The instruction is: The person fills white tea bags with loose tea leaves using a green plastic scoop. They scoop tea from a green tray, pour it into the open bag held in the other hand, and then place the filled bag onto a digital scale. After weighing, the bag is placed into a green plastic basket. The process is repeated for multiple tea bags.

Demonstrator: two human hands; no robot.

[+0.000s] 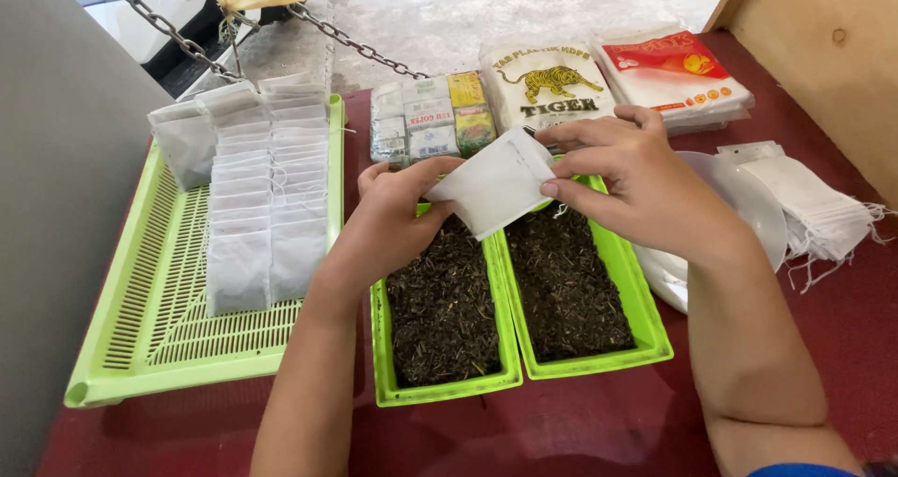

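Both hands gripped one empty white tea bag [494, 182] above the two green trays of loose tea [510, 360]: left hand [393, 217] pinching its seven-o'clock end, right hand [636, 173] its one-o'clock end. Its long axis ran seven to one. A loose pinch could likely drop it into the leaves.

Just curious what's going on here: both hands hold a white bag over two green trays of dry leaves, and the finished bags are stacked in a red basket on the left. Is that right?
Not quite: the basket is light green, not red, as the head view shows. The rest holds: the left hand and right hand hold a white bag over two green trays of dry leaves, and finished bags are stacked on the left.
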